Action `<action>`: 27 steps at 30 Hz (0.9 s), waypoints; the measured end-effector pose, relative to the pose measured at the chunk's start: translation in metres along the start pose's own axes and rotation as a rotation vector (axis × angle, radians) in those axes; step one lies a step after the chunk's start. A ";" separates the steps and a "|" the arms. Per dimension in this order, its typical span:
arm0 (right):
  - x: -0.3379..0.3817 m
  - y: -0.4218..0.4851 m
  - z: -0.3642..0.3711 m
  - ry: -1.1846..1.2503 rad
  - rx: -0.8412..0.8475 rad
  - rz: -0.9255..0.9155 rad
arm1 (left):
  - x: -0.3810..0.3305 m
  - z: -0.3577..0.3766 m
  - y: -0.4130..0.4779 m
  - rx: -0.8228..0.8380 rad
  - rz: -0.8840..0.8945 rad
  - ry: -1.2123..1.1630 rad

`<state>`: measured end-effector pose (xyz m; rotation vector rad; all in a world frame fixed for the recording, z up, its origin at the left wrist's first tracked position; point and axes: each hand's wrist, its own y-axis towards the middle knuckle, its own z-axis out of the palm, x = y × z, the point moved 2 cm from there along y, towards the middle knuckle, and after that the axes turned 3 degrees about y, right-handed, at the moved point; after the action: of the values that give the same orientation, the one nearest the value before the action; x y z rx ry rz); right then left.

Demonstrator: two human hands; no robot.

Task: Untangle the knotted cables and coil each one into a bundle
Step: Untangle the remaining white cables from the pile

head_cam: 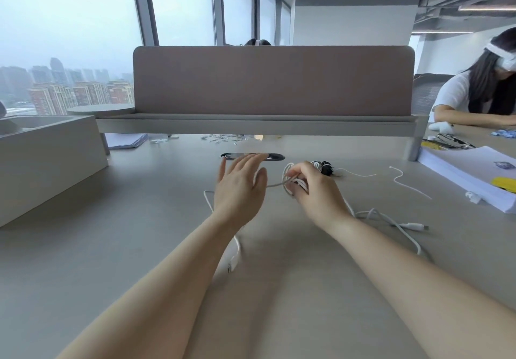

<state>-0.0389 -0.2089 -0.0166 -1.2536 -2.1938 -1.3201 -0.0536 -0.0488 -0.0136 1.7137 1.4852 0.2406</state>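
My right hand (314, 191) grips a small coil of white cable (290, 180) above the grey desk (139, 247). One strand runs from the coil left to my left hand (240, 188), whose fingers are spread and straight; the strand passes by its palm. Loose white cable (391, 223) trails right of my right wrist and ends in a plug (416, 226). Another plug end (231, 265) lies under my left forearm. A black and white cable bundle (324, 166) sits just behind my right hand. A thin white tie (405, 181) lies further right.
A brown divider screen (273, 79) on a raised shelf closes off the desk's far side, with a cable slot (252, 156) below it. White paper stacks (460, 174) lie at right. A grey box (42, 157) stands at left. Another person (480, 96) sits at far right.
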 end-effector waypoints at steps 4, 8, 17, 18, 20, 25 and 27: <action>-0.001 -0.002 0.004 0.051 -0.013 -0.077 | -0.005 0.012 -0.006 0.165 0.008 -0.090; 0.002 -0.002 0.006 0.153 -0.038 -0.129 | -0.001 0.011 -0.003 0.166 -0.128 -0.323; 0.005 0.002 0.001 0.501 0.027 0.084 | -0.004 0.013 0.003 0.276 -0.264 -0.717; 0.005 0.002 0.001 0.514 0.041 0.125 | -0.004 0.012 0.003 0.274 -0.249 -0.735; 0.003 0.002 0.001 0.518 0.038 0.191 | -0.002 0.011 0.002 0.287 -0.249 -0.746; 0.001 0.003 0.001 0.405 0.005 0.200 | -0.003 0.009 -0.001 0.323 -0.247 -0.650; 0.001 0.004 0.001 0.402 0.010 0.184 | -0.004 0.006 -0.001 0.315 -0.240 -0.654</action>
<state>-0.0361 -0.2068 -0.0138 -1.0478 -1.7637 -1.3473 -0.0514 -0.0550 -0.0166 1.6062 1.2443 -0.6545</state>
